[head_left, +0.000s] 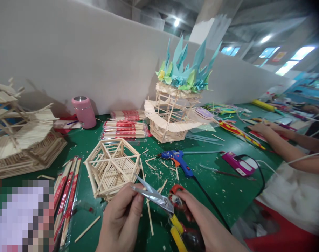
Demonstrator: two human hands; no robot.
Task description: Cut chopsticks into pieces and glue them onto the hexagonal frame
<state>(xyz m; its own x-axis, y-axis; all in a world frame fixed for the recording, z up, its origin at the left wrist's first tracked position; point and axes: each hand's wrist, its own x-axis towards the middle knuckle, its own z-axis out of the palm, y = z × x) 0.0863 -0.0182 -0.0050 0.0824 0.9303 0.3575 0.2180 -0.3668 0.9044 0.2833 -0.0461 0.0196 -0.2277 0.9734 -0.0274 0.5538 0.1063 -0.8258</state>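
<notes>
Over the counter (pixel 234 197), our right hand (pixel 202 215) is clamping fingers on open scissors (pixel 163 201); left hand (pixel 122 215) is pinching fingers together, contents unclear.

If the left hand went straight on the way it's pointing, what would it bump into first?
Probably the scissors blades, close by the fingertips of the left hand. Beyond them, the hexagonal stick frame looks next, though depth is unclear from one view.

We count three stick-built structures (pixel 113 158); one pair of scissors (pixel 163 202); one blue glue gun (pixel 184 166); one pink flask (pixel 85 112). We also count one magenta box (pixel 234 163); loose sticks (pixel 87 229) we cannot tally.
</notes>
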